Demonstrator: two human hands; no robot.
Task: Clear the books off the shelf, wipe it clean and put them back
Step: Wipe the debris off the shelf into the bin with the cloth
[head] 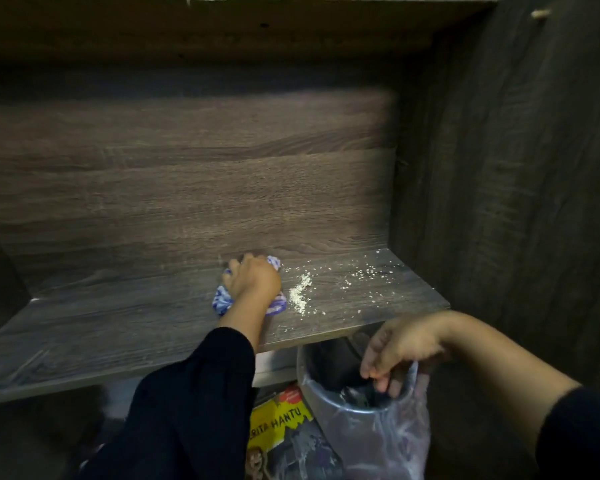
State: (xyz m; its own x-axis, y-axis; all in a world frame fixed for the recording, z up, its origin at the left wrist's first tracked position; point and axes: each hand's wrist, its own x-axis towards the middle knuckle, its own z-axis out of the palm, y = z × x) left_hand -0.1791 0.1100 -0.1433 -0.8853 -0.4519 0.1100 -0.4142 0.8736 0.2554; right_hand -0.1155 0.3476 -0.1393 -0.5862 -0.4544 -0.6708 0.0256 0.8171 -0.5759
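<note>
On shelf (118, 320), left hand (253, 278) pressing cloth (222, 301)

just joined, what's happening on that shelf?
A person is mid-wipe on the dark wooden shelf, which holds no books. The left hand presses a blue-and-white cloth beside a scatter of pale crumbs. The right hand holds a bin lined with a plastic bag just below the shelf's front edge. A yellow book lies lower down.
</note>
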